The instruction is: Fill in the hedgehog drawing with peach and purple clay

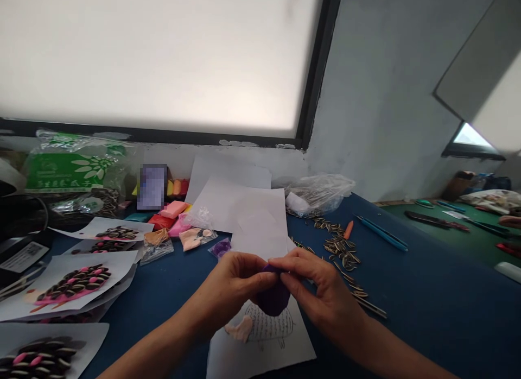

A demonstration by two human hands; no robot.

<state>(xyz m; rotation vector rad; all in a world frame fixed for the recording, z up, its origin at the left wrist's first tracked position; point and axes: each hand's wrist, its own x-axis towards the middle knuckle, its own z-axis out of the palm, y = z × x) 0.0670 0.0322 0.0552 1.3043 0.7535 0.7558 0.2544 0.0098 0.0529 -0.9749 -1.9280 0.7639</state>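
A flattened piece of purple clay (pixel 274 302) hangs between my hands, above a sheet of drawing paper (pixel 297 346). My left hand (pixel 238 278) pinches its upper left edge between thumb and fingers. From the right, my right hand (pixel 315 284) pinches the upper right edge. Below the clay, the paper carries a pencil drawing (pixel 271 324) of an animal with a rounded, scribbled body and short legs. Peach-coloured clay (pixel 241 329) covers the left part of that drawing. The purple piece hides the top of the drawn body.
Finished seed pictures (pixel 77 284) lie on the left. Behind are bagged clay packs (pixel 173 210), blank paper (pixel 260 205), a small purple bag (pixel 220 248) and a clear bag of seeds (pixel 321 194). Loose sunflower seeds (pixel 342 251), an orange stick (pixel 348 229) and blue tweezers (pixel 382 232) lie right.
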